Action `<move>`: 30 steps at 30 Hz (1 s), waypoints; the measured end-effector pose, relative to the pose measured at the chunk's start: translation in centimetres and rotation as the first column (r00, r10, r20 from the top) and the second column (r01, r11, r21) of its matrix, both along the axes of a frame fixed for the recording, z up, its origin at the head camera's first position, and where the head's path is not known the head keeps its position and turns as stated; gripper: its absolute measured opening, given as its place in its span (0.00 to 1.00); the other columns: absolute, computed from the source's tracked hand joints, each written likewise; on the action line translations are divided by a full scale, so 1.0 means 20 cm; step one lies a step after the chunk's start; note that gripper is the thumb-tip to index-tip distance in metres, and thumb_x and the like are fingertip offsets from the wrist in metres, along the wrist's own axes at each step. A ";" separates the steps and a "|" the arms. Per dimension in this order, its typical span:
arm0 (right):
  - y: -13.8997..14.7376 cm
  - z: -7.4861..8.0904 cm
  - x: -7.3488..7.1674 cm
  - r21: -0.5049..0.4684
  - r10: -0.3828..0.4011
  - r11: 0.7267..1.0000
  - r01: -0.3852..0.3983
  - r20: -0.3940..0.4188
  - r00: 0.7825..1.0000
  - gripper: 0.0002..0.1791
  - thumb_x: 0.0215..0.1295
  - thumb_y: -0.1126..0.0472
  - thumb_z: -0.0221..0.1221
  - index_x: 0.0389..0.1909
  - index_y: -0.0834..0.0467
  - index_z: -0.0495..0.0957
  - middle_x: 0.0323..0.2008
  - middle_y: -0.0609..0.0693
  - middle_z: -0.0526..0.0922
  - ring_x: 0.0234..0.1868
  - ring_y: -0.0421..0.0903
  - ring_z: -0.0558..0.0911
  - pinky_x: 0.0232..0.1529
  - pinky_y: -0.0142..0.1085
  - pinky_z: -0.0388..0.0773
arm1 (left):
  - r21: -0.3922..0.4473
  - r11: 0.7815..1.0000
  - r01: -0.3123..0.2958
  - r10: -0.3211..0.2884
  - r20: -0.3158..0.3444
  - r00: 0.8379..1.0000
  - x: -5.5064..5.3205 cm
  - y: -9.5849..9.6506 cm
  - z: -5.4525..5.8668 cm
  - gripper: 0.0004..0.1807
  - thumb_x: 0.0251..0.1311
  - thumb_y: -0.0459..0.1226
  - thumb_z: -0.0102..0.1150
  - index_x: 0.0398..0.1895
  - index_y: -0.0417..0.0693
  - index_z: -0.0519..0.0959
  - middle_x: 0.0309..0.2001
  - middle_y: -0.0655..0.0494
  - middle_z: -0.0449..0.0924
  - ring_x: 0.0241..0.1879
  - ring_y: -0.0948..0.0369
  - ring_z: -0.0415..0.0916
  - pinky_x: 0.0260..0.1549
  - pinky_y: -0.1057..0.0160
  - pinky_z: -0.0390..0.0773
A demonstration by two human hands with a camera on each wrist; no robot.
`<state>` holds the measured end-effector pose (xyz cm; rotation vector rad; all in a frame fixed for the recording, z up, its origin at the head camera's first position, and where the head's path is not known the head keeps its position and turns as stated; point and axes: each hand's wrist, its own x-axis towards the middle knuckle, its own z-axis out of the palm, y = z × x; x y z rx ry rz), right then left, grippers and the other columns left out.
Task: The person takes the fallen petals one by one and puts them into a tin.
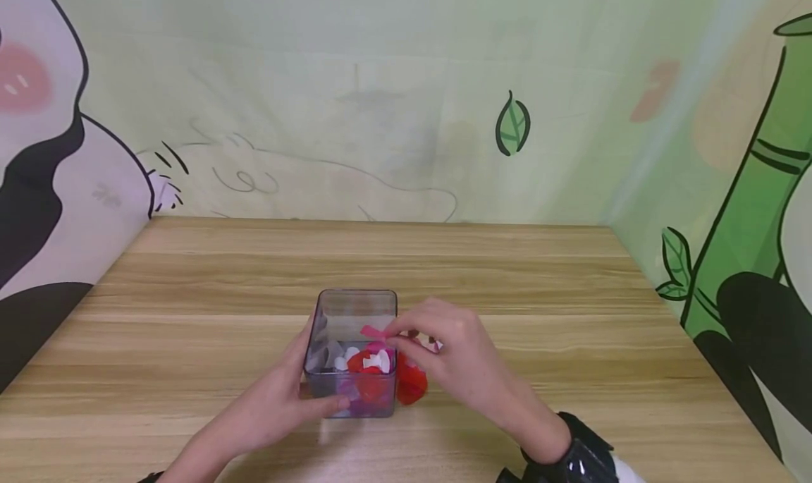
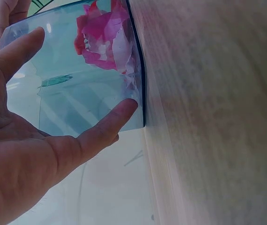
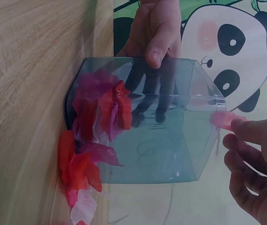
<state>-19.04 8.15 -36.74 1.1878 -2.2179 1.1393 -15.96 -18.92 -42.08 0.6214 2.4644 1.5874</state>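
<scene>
A see-through, grey-tinted plastic box (image 1: 358, 315) stands on the table with its open top up. My left hand (image 1: 273, 402) holds its left side, thumb across the front wall and the other fingers along the side. Between thumb and index finger, my right hand (image 1: 466, 363) pinches a thin pink petal-like scrap (image 3: 223, 120) at the box's rim. Red, pink and white scraps (image 1: 369, 363) lie in a heap on the box's bottom. More red, pink and white scraps (image 3: 79, 164) lie on the table against the right side, partly hidden by my right hand in the head view.
The wood-grain table (image 1: 190, 314) runs back to a pale green cloth backdrop (image 1: 406, 116) printed with leaves, bamboo and pandas. A black band (image 1: 574, 455) is around my right wrist.
</scene>
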 end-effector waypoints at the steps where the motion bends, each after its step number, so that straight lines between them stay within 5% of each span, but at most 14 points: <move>1: 0.00 0.00 0.00 0.006 -0.007 1.000 0.007 0.004 1.000 0.09 0.59 0.68 0.74 0.40 0.57 0.89 0.35 0.44 0.88 0.36 0.36 0.81 0.33 0.26 0.79 | 0.002 1.000 0.001 -0.001 0.001 1.000 0.00 0.00 0.00 0.65 0.56 0.43 0.78 0.84 0.69 0.37 0.74 0.41 0.60 0.62 0.46 0.73 0.53 0.58 0.81; 14: 0.07 0.00 -0.05 0.111 -0.217 0.970 0.217 -0.008 0.976 0.11 0.64 0.64 0.71 0.46 0.58 0.86 0.40 0.47 0.87 0.35 0.42 0.80 0.32 0.32 0.80 | 0.015 1.000 0.015 -0.015 -0.026 1.000 0.00 0.01 0.00 0.65 0.56 0.42 0.78 0.84 0.71 0.37 0.74 0.40 0.60 0.63 0.44 0.73 0.55 0.53 0.79; 20: 0.16 -0.03 -0.11 0.315 -0.371 0.891 0.326 0.094 0.924 0.11 0.63 0.65 0.71 0.45 0.59 0.86 0.38 0.48 0.87 0.33 0.42 0.81 0.34 0.35 0.80 | 0.009 1.000 -0.009 0.009 0.009 1.000 0.00 0.02 0.01 0.67 0.55 0.43 0.79 0.84 0.71 0.34 0.76 0.39 0.57 0.65 0.42 0.70 0.57 0.47 0.79; 24: 0.21 -0.08 -0.15 0.508 -0.429 0.813 0.285 0.192 0.883 0.12 0.61 0.65 0.72 0.46 0.59 0.86 0.41 0.51 0.87 0.36 0.46 0.82 0.36 0.38 0.82 | -0.028 0.998 -0.058 0.059 0.037 0.998 0.00 0.03 0.02 0.70 0.54 0.45 0.79 0.84 0.61 0.30 0.78 0.37 0.53 0.68 0.40 0.66 0.61 0.42 0.74; 27: 0.23 -0.13 -0.17 0.582 -0.427 0.778 0.238 0.212 0.879 0.14 0.61 0.67 0.72 0.47 0.57 0.86 0.41 0.51 0.86 0.40 0.48 0.83 0.39 0.41 0.83 | -0.083 0.991 -0.102 0.105 0.030 0.994 0.01 0.04 0.03 0.73 0.52 0.49 0.80 0.84 0.53 0.29 0.79 0.36 0.50 0.71 0.39 0.62 0.65 0.38 0.67; 30: 0.25 -0.18 -0.17 0.585 -0.400 0.777 0.235 0.171 0.900 0.15 0.60 0.69 0.72 0.48 0.55 0.86 0.42 0.52 0.85 0.43 0.50 0.84 0.42 0.43 0.84 | -0.106 0.986 -0.129 0.132 0.016 0.991 0.01 0.06 0.03 0.74 0.50 0.51 0.81 0.84 0.52 0.29 0.79 0.35 0.49 0.71 0.38 0.60 0.67 0.36 0.62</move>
